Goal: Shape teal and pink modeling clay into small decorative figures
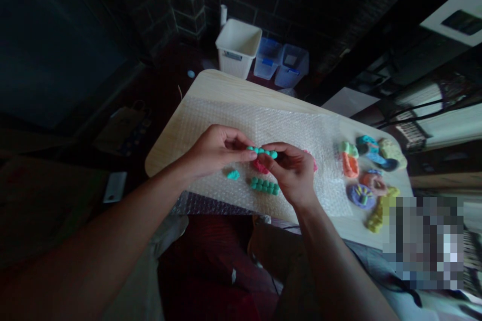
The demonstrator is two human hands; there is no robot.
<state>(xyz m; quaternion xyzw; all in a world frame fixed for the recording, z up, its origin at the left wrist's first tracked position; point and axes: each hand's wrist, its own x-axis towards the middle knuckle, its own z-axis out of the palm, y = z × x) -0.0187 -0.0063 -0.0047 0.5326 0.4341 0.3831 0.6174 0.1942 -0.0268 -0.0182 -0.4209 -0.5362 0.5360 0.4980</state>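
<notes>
Between my two hands is a short teal row of clay balls [262,151], held up over the table. My left hand [216,150] pinches its left end between thumb and fingers. My right hand [293,168] grips the right end the same way, its fingertips partly behind the row. Below, on bubble wrap [233,115], lies a green block of clay balls [264,186] in two rows. A small teal lump [233,174] rests to its left. Pink clay [261,166] shows under my hands, mostly hidden, and another pink bit [315,161] peeks out beside my right hand.
Several coloured clay pieces sit at the table's right end, among them an orange one [350,165], a purple disc [361,195] and a yellow one [382,210]. Beyond the far edge stand a white bin [239,42] and two clear boxes [268,57] with blue latches.
</notes>
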